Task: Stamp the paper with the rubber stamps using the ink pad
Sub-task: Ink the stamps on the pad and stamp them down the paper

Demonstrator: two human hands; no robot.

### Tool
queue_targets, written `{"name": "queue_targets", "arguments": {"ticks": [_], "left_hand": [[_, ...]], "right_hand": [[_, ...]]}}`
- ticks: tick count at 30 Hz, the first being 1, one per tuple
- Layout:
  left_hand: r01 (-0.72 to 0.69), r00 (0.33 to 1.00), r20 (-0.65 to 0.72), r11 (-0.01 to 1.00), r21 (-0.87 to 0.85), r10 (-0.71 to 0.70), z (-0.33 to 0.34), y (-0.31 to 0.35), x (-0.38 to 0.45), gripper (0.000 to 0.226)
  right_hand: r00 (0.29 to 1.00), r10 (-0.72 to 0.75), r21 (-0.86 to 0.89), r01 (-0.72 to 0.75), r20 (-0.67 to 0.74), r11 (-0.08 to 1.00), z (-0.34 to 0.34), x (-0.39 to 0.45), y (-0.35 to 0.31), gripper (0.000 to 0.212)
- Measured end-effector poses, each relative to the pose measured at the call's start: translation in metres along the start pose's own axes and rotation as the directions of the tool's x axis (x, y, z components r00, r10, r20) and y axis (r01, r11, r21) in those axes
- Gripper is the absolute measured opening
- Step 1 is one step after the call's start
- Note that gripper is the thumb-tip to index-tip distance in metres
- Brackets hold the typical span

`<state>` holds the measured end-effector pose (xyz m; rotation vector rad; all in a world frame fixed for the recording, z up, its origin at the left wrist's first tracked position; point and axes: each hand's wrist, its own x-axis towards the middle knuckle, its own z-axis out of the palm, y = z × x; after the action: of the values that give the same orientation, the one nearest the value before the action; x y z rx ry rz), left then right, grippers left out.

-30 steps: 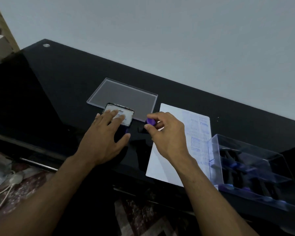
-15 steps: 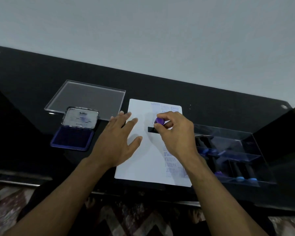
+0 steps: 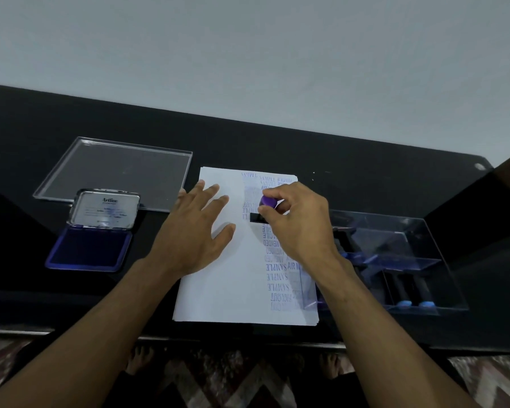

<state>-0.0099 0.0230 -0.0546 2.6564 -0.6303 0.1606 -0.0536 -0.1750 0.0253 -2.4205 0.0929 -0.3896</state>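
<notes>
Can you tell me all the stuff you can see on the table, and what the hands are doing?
paper: one small stack, white with purple stamp marks, middle of the table
rubber stamp: one, purple knob and black base, on the paper
ink pad: one, blue, lid open, left of the paper
clear lid: one, see-through, behind the ink pad
stamp box: one, clear, right of the paper, holding more stamps
table: one, black
left hand: fingers flat on the paper
right hand: grips the rubber stamp
</notes>
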Motion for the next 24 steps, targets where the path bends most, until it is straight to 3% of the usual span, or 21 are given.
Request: {"name": "queue_targets", "arguments": {"ticks": [24], "left_hand": [[-0.012,0.999,0.043,1.000,-0.001,0.012,0.009,-0.009,-0.001,0.079]], "right_hand": [[0.997,-0.058,-0.075,0.062,0.059,0.995,0.016,0.004,-0.006,0.026]]}}
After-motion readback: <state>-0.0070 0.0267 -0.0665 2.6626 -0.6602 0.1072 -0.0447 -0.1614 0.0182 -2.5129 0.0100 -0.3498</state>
